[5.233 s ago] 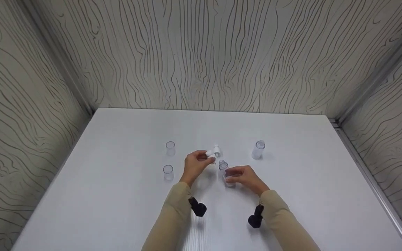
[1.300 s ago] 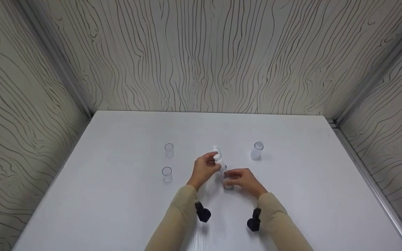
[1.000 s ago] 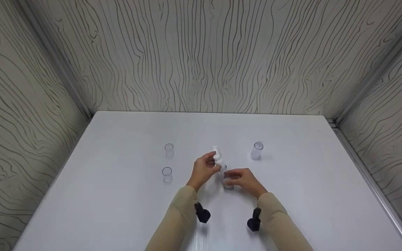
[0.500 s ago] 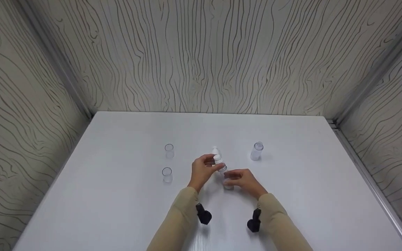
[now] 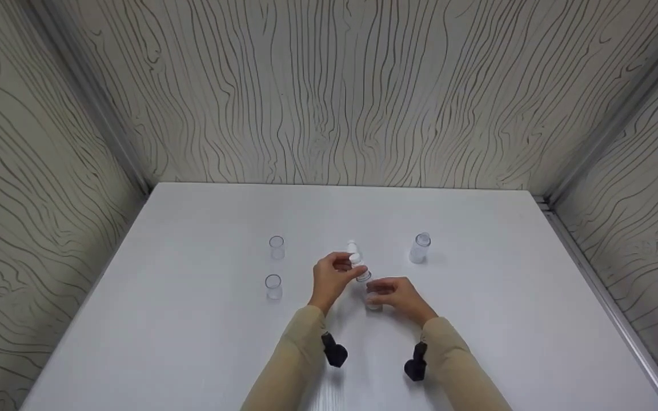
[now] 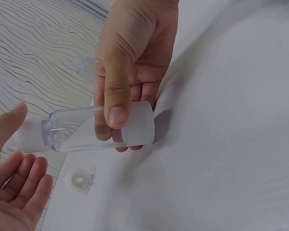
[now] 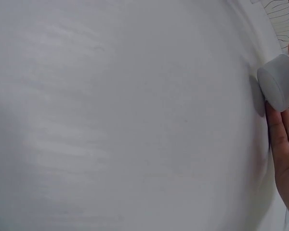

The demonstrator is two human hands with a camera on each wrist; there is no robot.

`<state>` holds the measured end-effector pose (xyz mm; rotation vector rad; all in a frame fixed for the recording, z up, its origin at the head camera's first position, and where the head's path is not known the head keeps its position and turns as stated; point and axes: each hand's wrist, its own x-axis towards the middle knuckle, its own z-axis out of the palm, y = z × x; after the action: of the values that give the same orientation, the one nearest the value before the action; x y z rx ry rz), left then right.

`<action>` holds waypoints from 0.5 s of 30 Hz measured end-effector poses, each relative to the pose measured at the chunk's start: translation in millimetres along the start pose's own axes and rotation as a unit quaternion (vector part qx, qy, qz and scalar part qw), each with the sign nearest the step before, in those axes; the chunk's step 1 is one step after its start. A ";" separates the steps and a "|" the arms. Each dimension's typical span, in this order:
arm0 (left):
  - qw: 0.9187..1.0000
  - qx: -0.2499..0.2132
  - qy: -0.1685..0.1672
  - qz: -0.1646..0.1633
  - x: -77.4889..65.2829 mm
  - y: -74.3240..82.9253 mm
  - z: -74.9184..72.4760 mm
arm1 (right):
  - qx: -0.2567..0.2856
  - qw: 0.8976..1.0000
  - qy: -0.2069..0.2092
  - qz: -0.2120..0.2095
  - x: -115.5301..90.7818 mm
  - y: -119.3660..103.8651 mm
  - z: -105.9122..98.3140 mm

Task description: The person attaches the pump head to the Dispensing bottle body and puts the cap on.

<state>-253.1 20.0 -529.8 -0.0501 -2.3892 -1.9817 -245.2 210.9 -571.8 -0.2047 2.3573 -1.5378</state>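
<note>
Clear through its body and white at the base, a small bottle (image 6: pixel 77 127) stands tilted between the two hands. The right hand (image 5: pixel 402 297) grips it low down, thumb across the front and fingers behind. At its neck sits a white cap (image 6: pixel 31 134), and the left hand (image 5: pixel 330 282) holds this between thumb and fingers. The bottle's white base (image 6: pixel 140 124) shows below the right thumb, and the right wrist view has the same base at its right edge. A second white cap (image 5: pixel 353 246) stands on the table just behind the left fingertips.
Two clear, open-topped covers (image 5: pixel 276 247) (image 5: pixel 273 286) stand on the left of the white table (image 5: pixel 192 331). Back right is another clear bottle (image 5: pixel 420 249) without a white cap. Patterned walls (image 5: pixel 317 91) enclose the table's back and sides.
Since the earliest frame, the left hand has brought the white cap rightward onto the bottle's neck. Over the last second its thumb has shifted slightly right around the cap; the right hand stays put.
</note>
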 end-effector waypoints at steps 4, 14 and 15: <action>1.000 0.001 0.002 0.009 0.0 -0.8 2.0 | -0.003 1.000 -0.005 -0.013 -1.7 -0.9 -1.6; 1.000 0.015 -0.005 0.006 0.5 0.2 1.5 | -0.006 1.000 0.003 0.001 -0.9 0.2 -0.6; 1.000 0.017 -0.006 0.003 0.4 0.2 1.6 | -0.005 1.000 0.003 0.002 -1.0 0.2 -0.4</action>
<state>-253.5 21.7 -529.9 -0.0682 -2.4270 -1.9439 -244.5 211.6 -571.6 -0.1971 2.3683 -1.5268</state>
